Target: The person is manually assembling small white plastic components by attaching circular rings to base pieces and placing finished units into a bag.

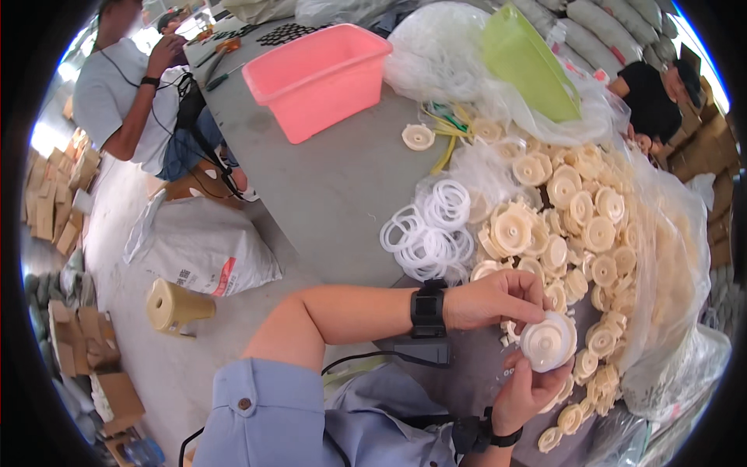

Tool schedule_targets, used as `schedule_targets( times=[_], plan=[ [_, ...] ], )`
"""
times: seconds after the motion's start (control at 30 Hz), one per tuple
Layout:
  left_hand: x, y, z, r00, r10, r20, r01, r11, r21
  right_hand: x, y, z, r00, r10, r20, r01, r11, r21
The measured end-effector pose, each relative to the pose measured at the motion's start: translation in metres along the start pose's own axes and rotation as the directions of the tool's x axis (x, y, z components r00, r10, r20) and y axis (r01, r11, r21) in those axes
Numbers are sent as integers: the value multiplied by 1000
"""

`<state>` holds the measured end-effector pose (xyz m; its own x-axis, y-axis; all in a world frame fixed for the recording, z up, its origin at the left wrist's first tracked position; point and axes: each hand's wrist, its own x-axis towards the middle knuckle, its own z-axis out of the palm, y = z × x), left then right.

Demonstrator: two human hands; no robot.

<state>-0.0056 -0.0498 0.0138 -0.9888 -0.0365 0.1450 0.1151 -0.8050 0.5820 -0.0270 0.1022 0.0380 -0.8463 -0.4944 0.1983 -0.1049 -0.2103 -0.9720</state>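
A round cream plastic part with a white ring around its edge is held between my two hands, above the near right of the table. My left hand comes in from the left, thumb and fingers closed at the ring's upper left edge. From below, my right hand grips the part's lower rim between thumb and fingers. A large heap of similar cream plastic parts spreads just beyond and to the right of my hands. Beside the heap lies a loose pile of white rings.
On the grey table stand a pink bin and, tilted on clear plastic bags, a green bin. One cream part lies apart. A stool and white sack are at left. Two people work nearby.
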Motion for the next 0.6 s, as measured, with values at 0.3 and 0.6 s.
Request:
schedule_targets(
  times=[0.3, 0.6],
  plan=[
    [-7, 1, -2, 974, 48, 219, -42, 999, -32, -10, 6, -6, 997, -73, 26, 68, 983, 169],
    [-21, 9, 12, 912, 22, 409, 47, 986, -159, -40, 5, 10, 960, -115, 254, 57, 973, 224]
  ],
)
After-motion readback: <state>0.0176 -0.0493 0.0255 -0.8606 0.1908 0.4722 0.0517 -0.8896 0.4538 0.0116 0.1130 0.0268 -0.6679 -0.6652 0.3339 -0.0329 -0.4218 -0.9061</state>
